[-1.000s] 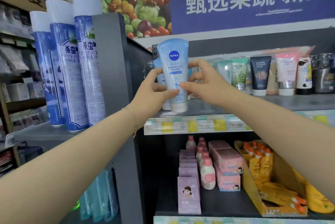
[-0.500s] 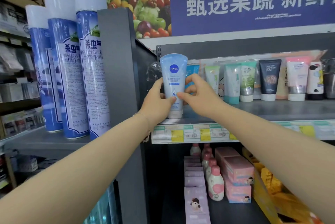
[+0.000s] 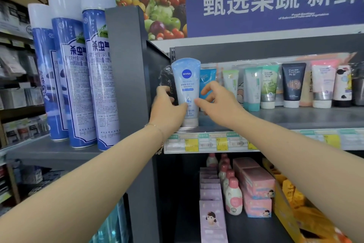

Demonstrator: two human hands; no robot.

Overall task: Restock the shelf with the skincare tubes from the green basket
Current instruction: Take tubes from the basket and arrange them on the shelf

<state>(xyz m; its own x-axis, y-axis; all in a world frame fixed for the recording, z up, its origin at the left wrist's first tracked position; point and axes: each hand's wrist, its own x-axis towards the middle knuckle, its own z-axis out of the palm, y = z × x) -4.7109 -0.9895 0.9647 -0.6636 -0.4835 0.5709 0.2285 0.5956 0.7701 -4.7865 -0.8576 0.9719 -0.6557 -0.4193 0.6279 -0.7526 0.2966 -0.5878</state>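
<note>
L hand [image 3: 167, 108] & R hand [image 3: 220, 103] hold NIVEA tube [image 3: 186, 77] upright on shelf [image 3: 295, 118].

— Where does the view sit?
— On the person's head: a single wide-angle camera. Both bare forearms run in from the bottom corners and meet near the middle.
— Facing which way?
— Forward at the shelving, about level with the upper shelf [image 3: 285, 118]. The lower shelf [image 3: 246, 229] is seen from above, the blue sign [image 3: 275, 0] from below.
— How near?
— Close. The left hand [image 3: 167, 108] and right hand [image 3: 218, 101] reach the Nivea tube [image 3: 186, 85] they hold at that shelf's front edge, and its logo reads clearly.
— Any lens effect?
— Yes, toward the left edge the spray cans [image 3: 98, 77] appear slanted, tops tipped leftward
</note>
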